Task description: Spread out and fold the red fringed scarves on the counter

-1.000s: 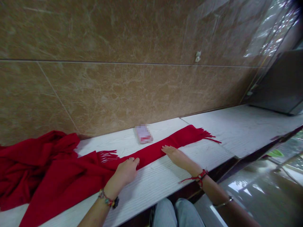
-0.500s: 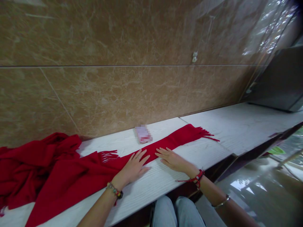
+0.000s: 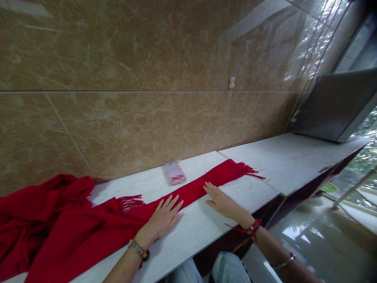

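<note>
A long red scarf point(image 3: 197, 186) lies along the white tabletop, its right part folded into a flat narrow strip with a fringe at the far right end. Toward the left it widens and runs into a rumpled heap of red cloth, with another fringe showing near the middle. My left hand point(image 3: 163, 220) rests flat on the strip, fingers spread, a ring on one finger. Farther right, my right hand point(image 3: 223, 202) lies with its fingertips on the strip's near edge, fingers stretched out. Neither hand grips the fabric.
Behind the scarf lies a small pinkish object point(image 3: 174, 173), blurred out. A brown marbled wall point(image 3: 141, 129) rises along the back of the white tabletop point(image 3: 265, 161). A dark grey box-like object point(image 3: 332, 106) stands at the far right. My knees are below the front edge.
My right hand has slid a little to the right along the strip, widening the distance between my hands. My left hand stays on the scarf. The camera view has shifted slightly.
</note>
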`<move>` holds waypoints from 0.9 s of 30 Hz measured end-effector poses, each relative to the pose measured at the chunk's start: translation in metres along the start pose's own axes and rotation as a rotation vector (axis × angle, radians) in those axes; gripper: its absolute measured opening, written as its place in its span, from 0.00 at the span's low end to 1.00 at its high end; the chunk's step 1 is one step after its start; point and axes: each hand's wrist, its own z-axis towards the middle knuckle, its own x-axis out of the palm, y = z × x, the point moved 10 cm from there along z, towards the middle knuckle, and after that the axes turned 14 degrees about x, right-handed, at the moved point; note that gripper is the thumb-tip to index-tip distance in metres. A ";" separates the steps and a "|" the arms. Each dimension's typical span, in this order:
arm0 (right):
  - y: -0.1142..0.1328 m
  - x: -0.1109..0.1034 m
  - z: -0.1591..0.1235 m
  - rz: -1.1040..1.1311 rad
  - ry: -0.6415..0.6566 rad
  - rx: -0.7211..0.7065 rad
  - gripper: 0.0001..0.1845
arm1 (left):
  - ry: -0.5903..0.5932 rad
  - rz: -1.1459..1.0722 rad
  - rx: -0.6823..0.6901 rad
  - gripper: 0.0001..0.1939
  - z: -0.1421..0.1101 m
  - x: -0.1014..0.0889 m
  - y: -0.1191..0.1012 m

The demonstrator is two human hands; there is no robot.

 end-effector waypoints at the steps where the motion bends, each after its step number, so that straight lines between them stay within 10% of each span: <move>1: 0.008 0.001 0.003 -0.006 -0.006 -0.019 0.27 | -0.003 0.004 -0.008 0.28 0.000 0.000 0.000; 6: 0.014 0.014 0.029 -0.142 -0.015 -0.079 0.29 | 0.003 0.004 -0.035 0.28 -0.001 0.001 0.003; 17: -0.097 -0.038 0.050 -0.425 -0.140 0.118 0.26 | -0.008 -0.007 -0.058 0.26 0.000 0.009 0.012; 27: 0.047 -0.008 0.002 -0.116 0.025 -0.309 0.19 | -0.150 0.065 -0.037 0.23 0.007 -0.014 0.013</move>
